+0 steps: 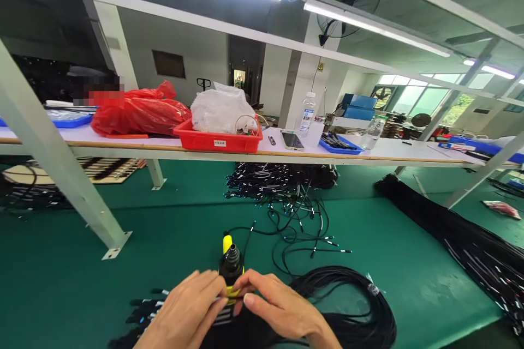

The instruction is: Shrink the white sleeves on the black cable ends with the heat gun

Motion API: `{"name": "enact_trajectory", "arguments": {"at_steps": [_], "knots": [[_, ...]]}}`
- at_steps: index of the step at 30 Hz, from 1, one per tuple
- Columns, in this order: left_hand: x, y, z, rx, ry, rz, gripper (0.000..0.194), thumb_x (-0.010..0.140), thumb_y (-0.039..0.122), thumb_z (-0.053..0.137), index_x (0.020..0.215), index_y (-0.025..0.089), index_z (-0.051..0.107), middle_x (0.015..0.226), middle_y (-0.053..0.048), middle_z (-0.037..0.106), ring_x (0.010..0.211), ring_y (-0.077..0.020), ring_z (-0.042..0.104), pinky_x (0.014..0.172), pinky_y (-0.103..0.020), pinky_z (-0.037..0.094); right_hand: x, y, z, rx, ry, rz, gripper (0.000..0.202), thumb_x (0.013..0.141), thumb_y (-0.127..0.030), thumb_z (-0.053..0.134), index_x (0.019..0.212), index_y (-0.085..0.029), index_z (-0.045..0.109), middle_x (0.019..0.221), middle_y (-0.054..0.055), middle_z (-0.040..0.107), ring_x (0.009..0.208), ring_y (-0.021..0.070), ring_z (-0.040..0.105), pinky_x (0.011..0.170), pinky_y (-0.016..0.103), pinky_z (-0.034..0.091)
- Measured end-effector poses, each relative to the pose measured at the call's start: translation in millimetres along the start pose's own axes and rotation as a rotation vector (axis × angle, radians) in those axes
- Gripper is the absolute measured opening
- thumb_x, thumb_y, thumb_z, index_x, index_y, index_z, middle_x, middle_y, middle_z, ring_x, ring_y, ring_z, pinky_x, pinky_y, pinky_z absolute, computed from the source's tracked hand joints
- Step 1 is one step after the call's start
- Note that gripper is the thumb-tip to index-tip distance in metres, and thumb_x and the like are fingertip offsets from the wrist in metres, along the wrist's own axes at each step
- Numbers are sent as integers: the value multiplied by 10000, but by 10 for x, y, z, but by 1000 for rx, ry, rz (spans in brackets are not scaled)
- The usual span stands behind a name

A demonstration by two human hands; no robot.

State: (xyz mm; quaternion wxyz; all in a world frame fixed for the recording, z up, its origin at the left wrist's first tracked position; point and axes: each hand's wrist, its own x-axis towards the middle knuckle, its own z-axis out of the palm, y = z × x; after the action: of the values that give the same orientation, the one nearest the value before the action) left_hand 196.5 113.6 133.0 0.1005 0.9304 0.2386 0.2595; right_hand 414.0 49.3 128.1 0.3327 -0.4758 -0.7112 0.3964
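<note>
While both hands — left hand (189, 311), right hand (278, 308) — pinch a yellow-black tool (231, 267), red bin (216, 142) holds white bags (221, 109).

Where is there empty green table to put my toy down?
Bare green mat lies left of the left hand, beyond the white frame leg. Another patch sits between the cable coil and long cable bundle. The middle is crowded with loose cables.

cable coil (347, 305) right, mat (61, 283) left
</note>
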Motion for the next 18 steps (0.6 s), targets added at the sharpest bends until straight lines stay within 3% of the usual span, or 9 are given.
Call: {"name": "enact_trajectory", "arguments": {"at_steps": [4, 7, 13, 18], "knots": [[157, 97, -190, -90, -79, -78, 232, 1003, 290, 381, 884, 244, 576, 831, 27, 623, 758, -134, 579, 746, -233, 452, 28, -225, -57, -41, 107, 15, 143, 979, -328, 462, 946, -246, 575, 847, -26, 601, 781, 143, 530, 752, 246, 411], [163, 77, -250, -126, -47, -111, 217, 1008, 330, 385, 967, 253, 584, 887, 24, 631, 798, -138, 577, 772, -243, 444, 84, -237, -56, -56, 220, 1, 152, 963, -314, 495, 851, -223, 542, 799, -28, 544, 740, 138, 471, 692, 239, 370], [49, -62, -204, -68, -88, -260, 279, 1015, 385, 329, 1012, 252, 575, 950, -3, 624, 857, -182, 567, 800, -320, 432, 198, -99, -1, 50, 330, 35, 142, 937, -306, 519, 832, -211, 535, 701, -44, 464, 627, 120, 398, 557, 233, 302], [90, -98, -160, -12, -82, -319, 322, 1008, 418, 324, 912, 229, 566, 866, -11, 588, 803, -195, 560, 708, -310, 411, 277, -98, 20, -6, 380, 67, 161, 895, -274, 548, 758, -206, 500, 649, -54, 464, 577, 108, 396, 524, 223, 303]]}}
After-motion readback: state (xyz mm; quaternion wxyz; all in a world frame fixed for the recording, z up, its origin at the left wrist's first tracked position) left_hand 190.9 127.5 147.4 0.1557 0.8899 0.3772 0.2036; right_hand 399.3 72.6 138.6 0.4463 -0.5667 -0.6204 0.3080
